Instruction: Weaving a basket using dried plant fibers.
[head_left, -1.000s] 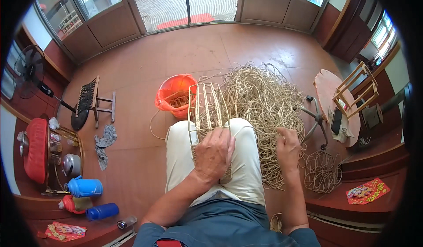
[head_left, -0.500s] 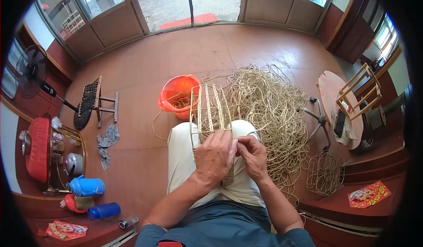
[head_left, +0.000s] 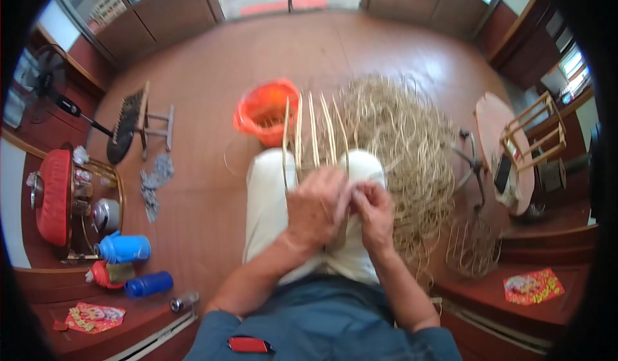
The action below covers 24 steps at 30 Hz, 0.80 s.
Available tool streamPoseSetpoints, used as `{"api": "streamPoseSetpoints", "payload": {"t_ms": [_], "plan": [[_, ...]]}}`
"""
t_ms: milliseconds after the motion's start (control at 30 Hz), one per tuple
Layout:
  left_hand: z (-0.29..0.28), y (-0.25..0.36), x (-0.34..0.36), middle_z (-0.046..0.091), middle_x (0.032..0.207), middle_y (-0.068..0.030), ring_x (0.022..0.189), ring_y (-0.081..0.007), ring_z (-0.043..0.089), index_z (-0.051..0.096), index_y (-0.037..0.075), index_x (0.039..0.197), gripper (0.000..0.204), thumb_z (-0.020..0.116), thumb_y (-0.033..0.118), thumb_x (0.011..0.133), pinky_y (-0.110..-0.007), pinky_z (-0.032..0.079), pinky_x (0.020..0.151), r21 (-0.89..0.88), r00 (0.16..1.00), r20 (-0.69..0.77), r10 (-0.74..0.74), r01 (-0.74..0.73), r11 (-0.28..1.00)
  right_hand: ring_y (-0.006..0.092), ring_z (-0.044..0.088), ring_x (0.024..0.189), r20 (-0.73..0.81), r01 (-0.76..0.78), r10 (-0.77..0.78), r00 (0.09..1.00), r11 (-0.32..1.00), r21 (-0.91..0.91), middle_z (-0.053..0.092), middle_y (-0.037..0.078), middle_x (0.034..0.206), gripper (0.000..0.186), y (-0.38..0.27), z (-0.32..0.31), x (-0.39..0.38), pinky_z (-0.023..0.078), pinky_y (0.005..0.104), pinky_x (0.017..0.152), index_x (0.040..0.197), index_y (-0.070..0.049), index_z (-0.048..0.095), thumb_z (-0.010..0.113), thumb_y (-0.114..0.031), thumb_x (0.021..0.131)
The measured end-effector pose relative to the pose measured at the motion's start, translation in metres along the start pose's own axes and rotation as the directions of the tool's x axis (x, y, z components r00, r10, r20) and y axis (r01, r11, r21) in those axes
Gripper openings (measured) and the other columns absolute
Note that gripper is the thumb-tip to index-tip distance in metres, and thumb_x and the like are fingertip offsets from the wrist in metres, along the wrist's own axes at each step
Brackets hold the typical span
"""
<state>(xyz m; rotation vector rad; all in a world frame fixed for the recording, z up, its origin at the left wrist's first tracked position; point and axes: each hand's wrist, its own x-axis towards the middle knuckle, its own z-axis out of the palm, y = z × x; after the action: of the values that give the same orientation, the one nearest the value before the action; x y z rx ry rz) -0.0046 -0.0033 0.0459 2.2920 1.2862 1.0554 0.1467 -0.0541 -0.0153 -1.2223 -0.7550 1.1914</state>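
A narrow wire frame (head_left: 285,136) partly wrapped with straw-coloured cord (head_left: 314,129) lies across my lap, its long bars pointing away from me. My left hand (head_left: 315,210) lies over the near part, fingers curled down around its right side and hiding much of it. Close against those fingertips, my right hand (head_left: 374,212) is closed in a pinch between thumb and forefinger. A strand of cord appears to be in that pinch, though blur and the fingers hide most of it. Both hands rest just above my light trousers (head_left: 267,206).
A big heap of loose cord (head_left: 409,161) spreads on the floor at right. Beyond my left knee stands an orange bucket (head_left: 248,116). A bare wire frame (head_left: 473,248) and a round table (head_left: 496,120) are farther right; a stool (head_left: 132,120) and blue flask (head_left: 125,248) are left.
The whole view has tilted and blurred, so the doors sit higher. The wire frame's far end has tipped, its bars now looking like separate prongs. Both hands stay together on it.
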Motion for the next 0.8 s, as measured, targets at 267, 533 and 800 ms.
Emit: {"api": "streamPoseSetpoints", "payload": {"t_ms": [267,533,800], "plan": [[-0.047,-0.06,0.0,0.072,0.087,-0.0042,0.078,-0.0139,0.067,0.075,0.001,0.104,0.014,0.076,0.014,0.105,-0.033,0.056,0.074,-0.386,0.893,-0.198,-0.404,0.308,0.87,0.004,0.067,0.084,-0.009,0.05,-0.049,0.999,0.997,0.054,0.078,0.001,0.099,0.014,-0.003,0.012,-0.001,0.051,0.0226,0.069,0.122,-0.005,0.071,0.073,-0.011,0.109],[-0.028,-0.118,-0.009,0.077,0.106,-0.0049,0.097,-0.0132,0.072,0.073,0.001,0.12,0.021,0.077,0.015,0.105,-0.03,0.058,0.088,-0.762,0.777,0.53,-0.34,0.612,0.212,0.004,0.066,0.086,0.002,0.008,-0.008,1.0,0.999,0.041,0.077,0.001,0.1,0.013,0.004,0.008,-0.01,0.05,0.0213,0.073,0.122,-0.004,0.068,0.07,-0.009,0.11],[-0.022,-0.126,0.048,0.079,0.115,-0.0039,0.106,-0.0133,0.072,0.077,0.002,0.124,0.035,0.085,0.023,0.096,-0.03,0.058,0.095,-0.609,0.629,0.768,0.121,0.659,0.441,0.0066,0.067,0.08,0.186,-0.271,0.252,0.95,0.959,0.085,0.076,0.003,0.096,0.02,-0.004,-0.011,0.007,0.051,0.021,0.073,0.12,-0.005,0.058,0.073,-0.009,0.108]]}}
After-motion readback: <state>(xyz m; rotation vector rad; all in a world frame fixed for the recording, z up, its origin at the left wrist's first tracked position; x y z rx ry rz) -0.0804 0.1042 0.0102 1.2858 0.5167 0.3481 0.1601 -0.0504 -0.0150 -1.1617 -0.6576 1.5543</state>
